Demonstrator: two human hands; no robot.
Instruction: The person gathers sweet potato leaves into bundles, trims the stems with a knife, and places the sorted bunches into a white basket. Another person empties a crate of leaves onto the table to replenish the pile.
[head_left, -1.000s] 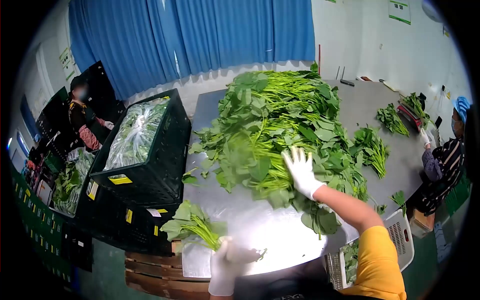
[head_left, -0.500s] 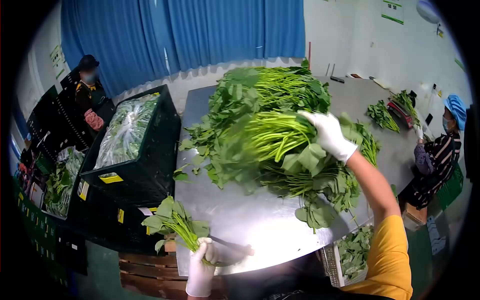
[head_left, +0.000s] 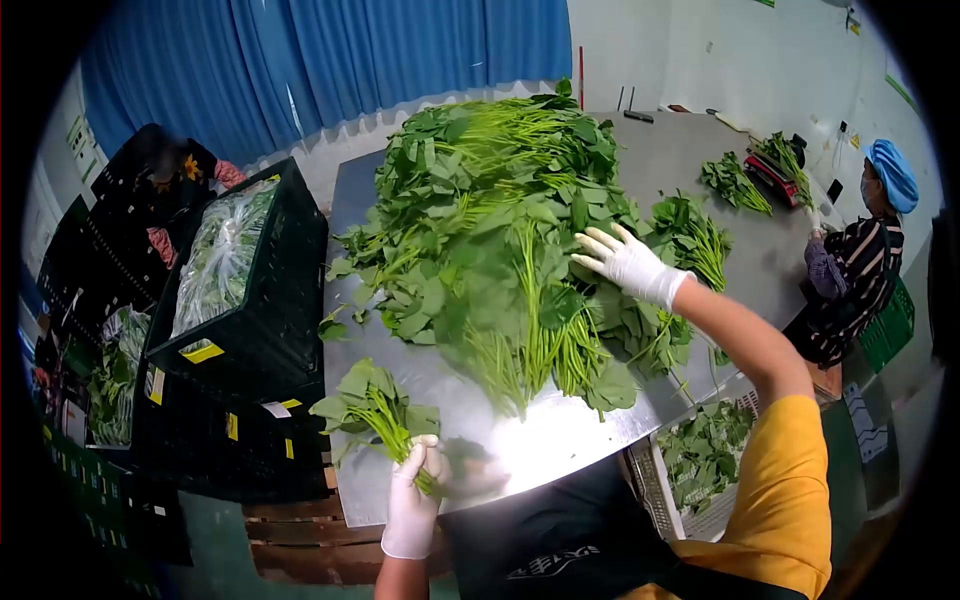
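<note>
A small bunch of leafy greens (head_left: 376, 408) is gripped by its stems in my gloved left hand (head_left: 410, 505), leaves pointing up and away, at the table's front left edge. My gloved right hand (head_left: 630, 268) has its fingers spread, fingertips right at the leaves on the right side of a big heap of greens (head_left: 500, 165). Left of that hand lies a loose bundle of greens (head_left: 530, 310), its stem ends towards me and partly blurred. The metal table (head_left: 400, 385) carries the heap.
On the left, a dark green crate (head_left: 262, 325) holds greens in a clear plastic bag (head_left: 225, 260); a person (head_left: 160, 190) bends behind it. A white basket (head_left: 655, 485) with leaves stands below the table at front right. Another person (head_left: 860, 260) handles greens at the far right.
My right hand has let go of the large bundle, and its stems now point towards me. My left hand still holds its bunch. The person at left has bent towards the crate.
</note>
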